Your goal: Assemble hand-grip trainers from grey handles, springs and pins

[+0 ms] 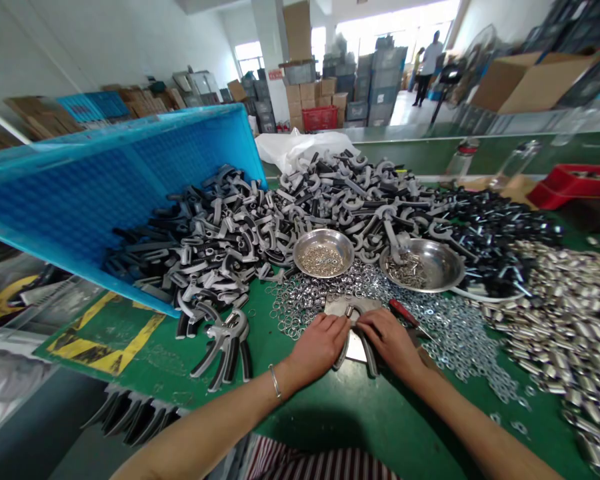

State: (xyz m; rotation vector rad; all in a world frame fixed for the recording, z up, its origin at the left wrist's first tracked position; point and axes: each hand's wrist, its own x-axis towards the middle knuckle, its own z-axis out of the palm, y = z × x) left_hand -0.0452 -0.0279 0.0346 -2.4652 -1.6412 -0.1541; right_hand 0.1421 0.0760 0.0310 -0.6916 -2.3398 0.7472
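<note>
The person is working on a single grey-and-black plastic hand grip (354,350), which is sitting on a flat steel plate (341,306) at the front of a green-topped workbench (360,440). Both hands are bent over it: the left hand (317,348), with a thin silver bangle (275,381) at the wrist, and the right hand (387,340) are closing in from either side, fingers curled narrowly over the grip's arch and apparently holding it, though the palms hide the exact hold. A red-handled screwdriver (403,315) is lying just beside the right hand, in a drift of loose steel washers (455,333). Two shallow steel bowls (323,253) are standing just beyond the plate, and a tilted blue plastic crate (105,193) is spilling black-and-grey grip parts (215,247) along the left. A small group of assembled grips (225,350) is lying near the left hand. Open green bench is stretching only toward the near edge, where the forearms are resting, while washers are crowding the right side.
</note>
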